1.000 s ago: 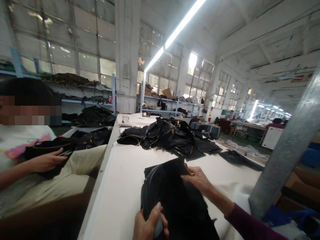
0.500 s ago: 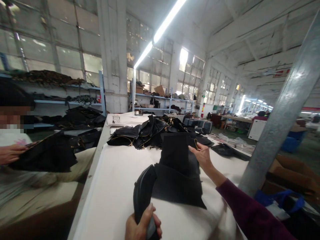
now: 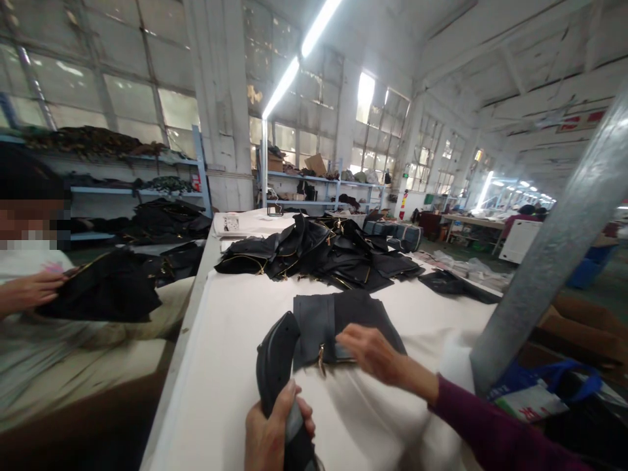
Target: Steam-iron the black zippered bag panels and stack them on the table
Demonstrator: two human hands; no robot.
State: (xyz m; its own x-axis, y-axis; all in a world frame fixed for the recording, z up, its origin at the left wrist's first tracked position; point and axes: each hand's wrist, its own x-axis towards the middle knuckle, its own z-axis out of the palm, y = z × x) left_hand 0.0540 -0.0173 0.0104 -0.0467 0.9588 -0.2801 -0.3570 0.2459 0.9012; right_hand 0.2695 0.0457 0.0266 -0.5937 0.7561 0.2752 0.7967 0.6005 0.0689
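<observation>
My left hand (image 3: 272, 435) is closed round the grey grip of a black iron (image 3: 275, 363) that stands on the white padded table (image 3: 230, 353) near its front edge. Just right of the iron lies a flat dark fabric piece (image 3: 343, 320) with a brass zip pull at its lower edge. My right hand (image 3: 375, 353), in a maroon sleeve, rests on the near edge of that piece with its fingers pressed down on it.
A heap of black zipped fabric pieces (image 3: 318, 255) covers the far part of the table. At the left a seated person's hand (image 3: 32, 291) holds black fabric (image 3: 105, 294). A slanting metal post (image 3: 544, 261) rises at the right, with cardboard boxes (image 3: 583, 324) behind it.
My right hand had the fabric piece lifted upright; now the piece lies flat on the table and the hand has come back down onto its near edge. The iron stays gripped.
</observation>
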